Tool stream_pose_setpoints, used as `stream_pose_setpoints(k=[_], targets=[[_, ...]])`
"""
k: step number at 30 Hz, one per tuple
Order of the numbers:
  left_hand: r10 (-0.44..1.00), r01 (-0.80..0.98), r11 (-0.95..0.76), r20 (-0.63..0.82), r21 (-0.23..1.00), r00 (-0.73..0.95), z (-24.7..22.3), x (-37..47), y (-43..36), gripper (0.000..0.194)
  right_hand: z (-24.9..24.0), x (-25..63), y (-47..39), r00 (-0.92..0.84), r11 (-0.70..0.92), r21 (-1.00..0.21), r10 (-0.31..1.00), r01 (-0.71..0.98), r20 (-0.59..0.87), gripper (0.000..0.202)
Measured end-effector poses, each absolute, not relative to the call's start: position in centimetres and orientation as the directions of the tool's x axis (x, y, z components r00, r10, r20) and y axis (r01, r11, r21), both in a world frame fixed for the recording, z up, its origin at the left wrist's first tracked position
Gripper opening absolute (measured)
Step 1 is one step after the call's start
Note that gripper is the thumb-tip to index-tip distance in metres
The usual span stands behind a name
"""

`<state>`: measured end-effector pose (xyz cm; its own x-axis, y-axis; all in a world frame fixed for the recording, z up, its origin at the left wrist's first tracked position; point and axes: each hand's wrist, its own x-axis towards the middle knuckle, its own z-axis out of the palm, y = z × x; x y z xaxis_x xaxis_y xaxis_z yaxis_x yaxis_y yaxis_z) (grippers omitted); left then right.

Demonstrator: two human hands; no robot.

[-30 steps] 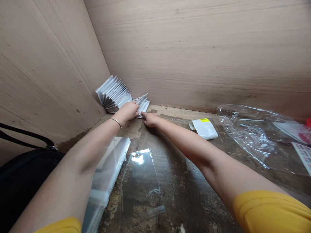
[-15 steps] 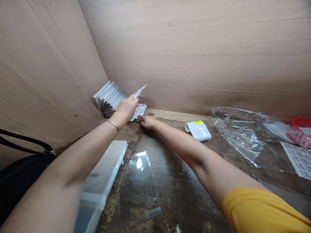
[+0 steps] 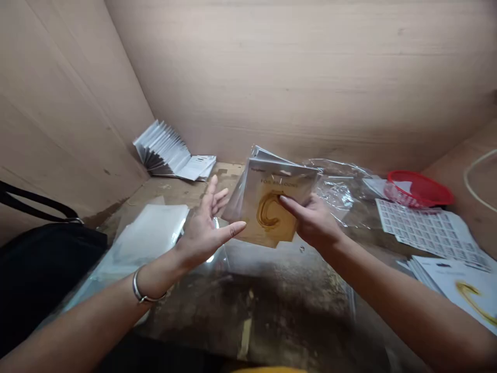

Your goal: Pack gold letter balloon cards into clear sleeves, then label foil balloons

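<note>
My right hand grips a small stack of foil balloon packets by the right side, thumb on the front. The front packet shows a gold curved shape and lettering. Just left of the packets, my left hand is open, fingers spread and holding nothing; a metal bracelet is on that wrist. A fanned row of white packets leans in the far left corner, with flatter ones lying at its right end.
Clear plastic sleeves lie at the left beside a black bag. Rightward are crumpled clear film, a red basket, sticker sheets and more white packets. Wooden panels rise behind and left.
Both hands have come back from the far left corner. The packets are now held up in my right hand, and my left hand has opened. The view has turned right.
</note>
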<state>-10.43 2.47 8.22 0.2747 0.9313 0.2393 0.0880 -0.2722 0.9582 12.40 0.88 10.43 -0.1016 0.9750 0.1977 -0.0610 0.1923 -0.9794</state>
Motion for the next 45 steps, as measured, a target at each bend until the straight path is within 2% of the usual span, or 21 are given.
stream_pose_setpoints(k=[2,4,6,8,11,14,18,20,21,22,24,26,28,29,31,33,35,38,40,43,45], targets=[[0.908,0.008,-0.218,0.2,0.976,0.367,8.0,-8.9,1.1,0.104,9.5,14.1,-2.5,-0.111,0.19,-0.981,0.977,0.042,0.184,0.031],[0.871,-0.057,-0.123,0.136,0.991,0.473,7.1,-7.2,-0.6,0.086,8.0,15.2,-5.1,-0.152,0.158,-0.978,0.979,0.137,0.137,0.031],[0.852,-0.066,-0.019,0.051,0.998,0.522,5.3,-5.5,-2.4,0.064,6.0,15.8,-6.9,-0.184,0.095,-0.984,0.981,0.147,0.068,0.038],[0.86,-0.059,0.059,-0.02,0.997,0.509,3.1,-4.1,-4.1,0.053,3.9,16.1,-8.0,-0.194,0.022,-0.995,0.981,0.095,0.003,0.045],[0.903,-0.067,0.084,-0.047,0.994,0.428,0.8,-2.5,-5.6,0.052,2.1,16.1,-8.7,-0.193,-0.033,-0.998,0.98,0.047,-0.041,0.046],[0.931,-0.077,0.096,-0.062,0.992,0.36,1.1,-1.5,-5.7,0.051,2.2,16.2,-8.8,-0.148,-0.031,-0.999,0.988,0.026,-0.035,0.04],[0.849,0.037,0.246,-0.234,0.968,0.473,3.0,-1.6,-5.2,0.049,3.1,16.4,-9.4,-0.169,-0.225,-0.963,0.965,-0.145,-0.2,0.041],[0.889,0.194,0.116,-0.189,0.974,0.416,3.2,-2.3,-5.2,0.048,2.8,16.4,-9.7,-0.163,-0.368,-0.894,0.928,-0.256,-0.335,0.045],[0.916,0.288,-0.033,-0.086,0.957,0.391,3.0,-2.6,-5.2,0.046,2.4,16.4,-9.7,-0.137,-0.422,-0.859,0.907,-0.289,-0.399,0.047],[0.911,0.376,-0.216,0.047,0.901,0.411,2.5,-3.0,-5.3,0.044,1.9,16.4,-9.7,-0.102,-0.46,-0.834,0.886,-0.305,-0.452,0.049],[0.767,0.441,-0.572,0.26,0.692,0.587,1.3,-3.6,-5.5,0.037,0.9,16.7,-9.6,-0.038,-0.503,-0.812,0.856,-0.295,-0.516,0.05],[0.586,0.394,-0.769,0.307,0.504,0.75,0.1,-3.9,-5.9,0.031,0.7,17.6,-9.6,-0.024,-0.536,-0.819,0.839,-0.206,-0.543,0.049],[0.52,0.385,-0.828,0.301,0.407,0.8,-0.8,-4.0,-6.2,0.03,1.5,18.9,-9.5,-0.047,-0.56,-0.823,0.823,0.093,-0.566,0.041],[0.519,0.398,-0.834,0.297,0.382,0.802,-1.0,-4.0,-6.2,0.03,2.3,19.7,-9.4,-0.023,-0.523,-0.785,0.827,0.333,-0.561,0.035],[0.519,0.417,-0.839,0.285,0.349,0.806,-1.0,-4.0,-6.1,0.03,4.3,20.8,-9.1,0.055,-0.305,-0.53,0.898,0.791,-0.436,0.026],[0.511,0.425,-0.847,0.269,0.32,0.816,-0.8,-4.0,-5.9,0.03,5.8,21.0,-8.5,-0.017,-0.03,-0.244,0.982,0.969,-0.186,0.022],[0.501,0.427,-0.856,0.26,0.292,0.826,-0.4,-4.0,-5.8,0.03,6.3,20.0,-7.7,-0.25,0.248,-0.174,0.968,0.953,0.008,0.019],[0.474,0.41,-0.874,0.269,0.26,0.839,-0.1,-3.8,-6.1,0.029,4.6,17.7,-6.9,-0.526,0.541,-0.229,0.841,0.81,0.127,0.017],[0.453,0.387,-0.883,0.267,0.266,0.851,0.3,-3.7,-6.1,0.028,2.8,16.7,-6.8,-0.552,0.567,-0.243,0.823,0.787,0.133,0.018],[0.438,0.342,-0.87,0.238,0.355,0.867,1.6,-4.1,-4.4,0.029,1.4,16.8,-7.1,-0.52,0.534,-0.243,0.845,0.81,0.124,0.019],[0.517,0.418,-0.83,0.225,0.369,0.826,3.2,-5.3,-1.2,0.026,1.6,17.4,-7.1,-0.519,0.525,-0.255,0.849,0.812,0.094,0.017]])
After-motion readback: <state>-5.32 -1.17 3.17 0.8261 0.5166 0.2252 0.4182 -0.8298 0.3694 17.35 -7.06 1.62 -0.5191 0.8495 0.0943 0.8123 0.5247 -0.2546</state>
